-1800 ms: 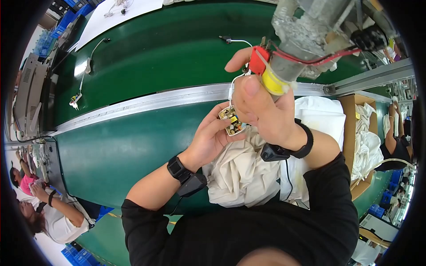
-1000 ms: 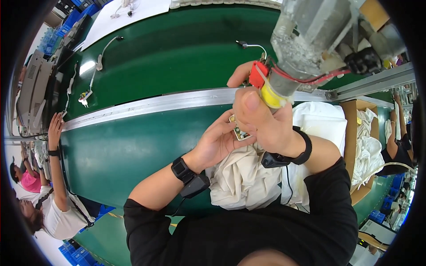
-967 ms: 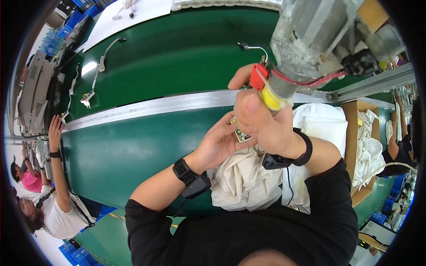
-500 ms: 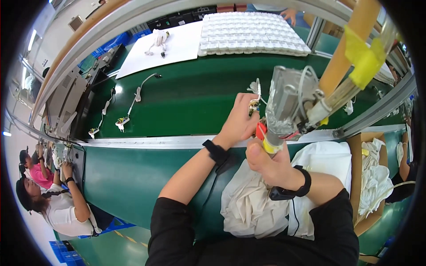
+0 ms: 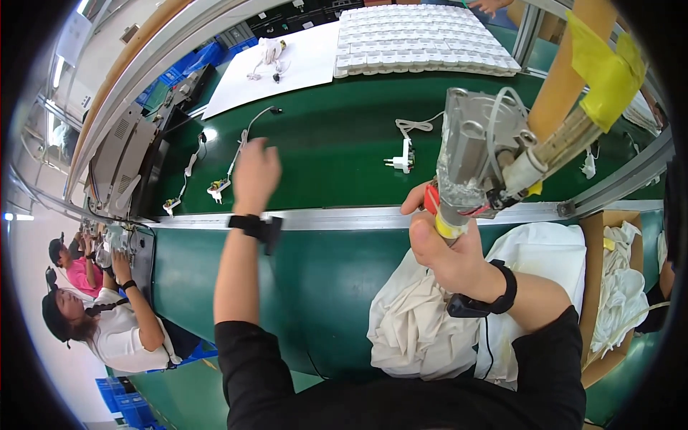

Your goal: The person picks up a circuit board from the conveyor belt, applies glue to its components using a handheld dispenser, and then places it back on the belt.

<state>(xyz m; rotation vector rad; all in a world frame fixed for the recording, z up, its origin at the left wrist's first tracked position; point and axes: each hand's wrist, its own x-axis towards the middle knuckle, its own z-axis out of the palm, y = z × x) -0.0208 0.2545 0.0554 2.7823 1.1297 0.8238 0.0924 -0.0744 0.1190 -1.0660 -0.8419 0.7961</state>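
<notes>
**One hand on the silver tool, one hand out to its left**

The right hand (image 5: 455,261) is wrapped around the low end of the silver tool (image 5: 469,154), by its yellow band. The left hand (image 5: 256,175) is well to the left of the tool, close to an open plug (image 5: 218,189) with a cord. I cannot tell if its fingers hold anything. A white plug (image 5: 407,158) lies just left of the tool, its cord looped beside it.

Any print on the grey machines (image 5: 125,150), far left of the tool, is too small to read.

The tabletop (image 5: 315,279) is green and shiny. A metal rail (image 5: 344,218) runs across it, past the tool on both sides. Beyond the tool are rows of white cases (image 5: 423,43). Cream cloth (image 5: 423,322) is heaped on the near side of the tool. A cardboard box (image 5: 593,265) stands to its right. Two people, one in a white shirt (image 5: 125,340) and one in a pink shirt (image 5: 86,278), are far to its left.
</notes>
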